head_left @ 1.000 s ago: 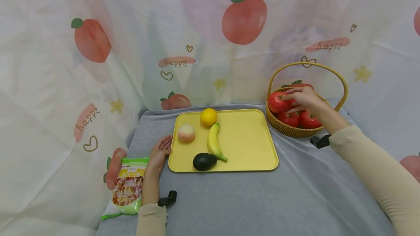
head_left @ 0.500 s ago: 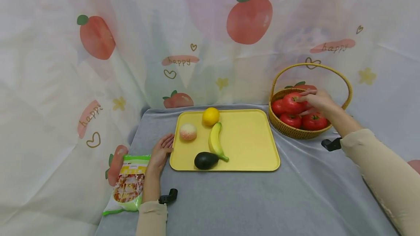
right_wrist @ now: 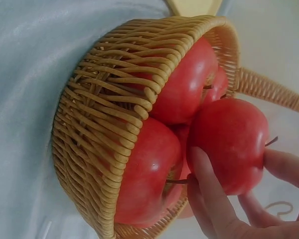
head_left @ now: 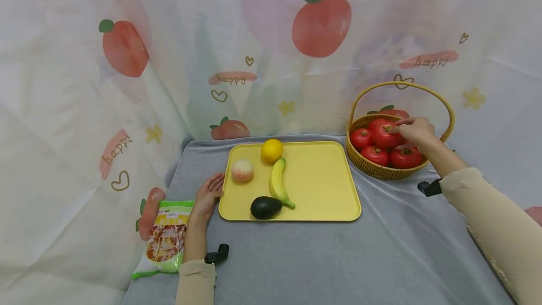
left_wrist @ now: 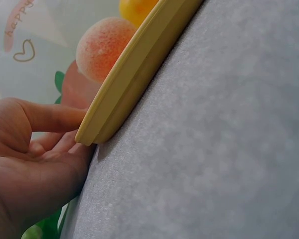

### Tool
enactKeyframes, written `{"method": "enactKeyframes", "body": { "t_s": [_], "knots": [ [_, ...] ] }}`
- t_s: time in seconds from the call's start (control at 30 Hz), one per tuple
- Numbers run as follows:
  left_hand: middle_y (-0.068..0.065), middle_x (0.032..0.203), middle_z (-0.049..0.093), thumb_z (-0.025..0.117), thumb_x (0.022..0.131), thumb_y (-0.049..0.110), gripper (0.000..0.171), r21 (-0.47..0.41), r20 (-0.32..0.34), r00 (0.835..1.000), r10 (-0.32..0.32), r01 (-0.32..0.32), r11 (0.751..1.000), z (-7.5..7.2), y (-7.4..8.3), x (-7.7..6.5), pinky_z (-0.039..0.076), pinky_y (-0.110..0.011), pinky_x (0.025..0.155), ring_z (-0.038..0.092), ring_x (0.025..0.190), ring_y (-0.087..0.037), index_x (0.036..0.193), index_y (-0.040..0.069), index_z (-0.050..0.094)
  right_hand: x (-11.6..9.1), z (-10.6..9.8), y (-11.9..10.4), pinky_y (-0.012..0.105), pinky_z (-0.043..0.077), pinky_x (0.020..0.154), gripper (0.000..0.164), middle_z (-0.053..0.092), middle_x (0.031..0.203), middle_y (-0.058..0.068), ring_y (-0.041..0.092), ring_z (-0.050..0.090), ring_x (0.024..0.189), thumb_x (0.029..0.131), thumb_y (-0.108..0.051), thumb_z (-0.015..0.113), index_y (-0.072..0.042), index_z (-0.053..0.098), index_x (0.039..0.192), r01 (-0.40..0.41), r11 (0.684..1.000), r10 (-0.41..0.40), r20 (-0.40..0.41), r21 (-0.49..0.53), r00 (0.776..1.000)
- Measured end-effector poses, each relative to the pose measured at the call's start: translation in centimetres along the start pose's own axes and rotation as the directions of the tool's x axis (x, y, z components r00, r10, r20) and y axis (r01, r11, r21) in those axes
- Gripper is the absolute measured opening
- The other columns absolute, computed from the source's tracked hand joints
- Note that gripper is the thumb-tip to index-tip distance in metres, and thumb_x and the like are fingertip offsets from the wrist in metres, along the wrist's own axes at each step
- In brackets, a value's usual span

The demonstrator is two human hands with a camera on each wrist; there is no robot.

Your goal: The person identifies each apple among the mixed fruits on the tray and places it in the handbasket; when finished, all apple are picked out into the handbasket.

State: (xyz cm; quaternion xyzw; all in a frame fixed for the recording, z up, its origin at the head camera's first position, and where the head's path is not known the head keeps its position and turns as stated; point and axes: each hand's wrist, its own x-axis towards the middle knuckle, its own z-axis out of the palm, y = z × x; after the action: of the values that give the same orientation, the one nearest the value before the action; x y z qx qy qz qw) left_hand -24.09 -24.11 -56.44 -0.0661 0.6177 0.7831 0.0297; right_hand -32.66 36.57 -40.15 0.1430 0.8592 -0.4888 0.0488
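In the right wrist view a red apple point(right_wrist: 229, 144) sits between the thumb and fingers of my right hand point(right_wrist: 249, 214), which grips it above the other apples in the wicker basket point(right_wrist: 97, 124). The head view has this right hand point(head_left: 417, 133) over the basket's right part. My left hand point(head_left: 207, 196) rests against the left edge of the yellow tray point(head_left: 322, 182), its fingers fairly straight. Seen from the left wrist, the thumb of the left hand point(left_wrist: 35, 149) touches the tray's rim point(left_wrist: 134, 74). On the tray lie a peach point(head_left: 243, 171), an orange-yellow round fruit point(head_left: 272, 150), a banana point(head_left: 277, 182) and an avocado point(head_left: 266, 207).
A green and white food bag point(head_left: 167, 239) lies left of my left forearm. The basket's tall handle point(head_left: 402, 84) arches over the apples. Grey cloth point(head_left: 296, 262) covers the table, and a printed curtain point(head_left: 271, 102) hangs behind it.
My right hand and its apple have moved right within the basket, uncovering another apple at the basket's left. The head view has shifted slightly. The left hand stays at the tray.
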Motion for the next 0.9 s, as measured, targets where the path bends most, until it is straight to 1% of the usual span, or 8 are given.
{"method": "enactKeyframes", "body": {
  "t_s": [0.2,0.33,0.53,0.73,0.9],
  "knots": [
    [-0.024,0.163,0.037,0.043,0.090,-0.027,0.073,0.002,-0.006,1.000,-0.001,0.001,1.000,0.1,0.1,-0.1,0.029,-0.043,0.126,0.034,0.153,-0.034,0.158,-0.004,0.034,0.6,0.2,0.5,0.049,0.064,0.077,0.060,0.039,0.142,0.035,0.031,0.074,0.081,0.098,-0.020,0.067,0.009,0.046,0.146,0.002,1.000,-0.002,-0.029,-0.004,1.000],
    [-0.023,0.163,0.037,0.044,0.090,-0.027,0.073,-0.001,-0.001,1.000,0.002,-0.002,1.000,0.1,0.1,0.0,0.029,-0.042,0.125,0.035,0.152,-0.033,0.158,-0.003,0.035,0.9,0.2,0.8,0.049,0.064,0.077,0.061,0.037,0.143,0.035,0.029,0.074,0.080,0.098,-0.021,0.067,0.010,0.046,0.146,0.002,1.000,-0.002,-0.040,0.002,0.999],
    [-0.025,0.163,0.036,0.043,0.090,-0.027,0.072,-0.009,0.009,1.000,0.012,-0.012,1.000,0.2,0.1,0.0,0.028,-0.044,0.126,0.033,0.153,-0.034,0.158,-0.005,0.034,1.2,0.3,1.1,0.048,0.064,0.076,0.062,0.034,0.146,0.036,0.027,0.073,0.079,0.099,-0.022,0.067,0.010,0.045,0.147,-0.005,1.000,0.006,-0.051,0.006,0.999],
    [-0.027,0.163,0.034,0.041,0.090,-0.028,0.072,-0.023,0.017,1.000,0.016,-0.016,1.000,0.2,0.1,0.0,0.027,-0.045,0.126,0.033,0.153,-0.036,0.158,-0.007,0.032,1.6,0.2,1.3,0.044,0.065,0.074,0.064,0.025,0.153,0.042,0.026,0.075,0.076,0.100,-0.023,0.064,0.008,0.040,0.151,-0.033,0.999,0.032,-0.039,-0.028,0.999],
    [-0.027,0.163,0.034,0.041,0.090,-0.027,0.071,-0.026,0.021,1.000,0.018,-0.018,0.999,0.1,0.2,0.1,0.027,-0.045,0.126,0.032,0.153,-0.036,0.158,-0.008,0.031,1.4,0.3,1.4,0.042,0.065,0.074,0.069,0.025,0.155,0.043,0.025,0.076,0.075,0.101,-0.026,0.062,0.009,0.037,0.154,-0.027,0.998,0.025,-0.026,-0.057,0.999]
  ]
}}
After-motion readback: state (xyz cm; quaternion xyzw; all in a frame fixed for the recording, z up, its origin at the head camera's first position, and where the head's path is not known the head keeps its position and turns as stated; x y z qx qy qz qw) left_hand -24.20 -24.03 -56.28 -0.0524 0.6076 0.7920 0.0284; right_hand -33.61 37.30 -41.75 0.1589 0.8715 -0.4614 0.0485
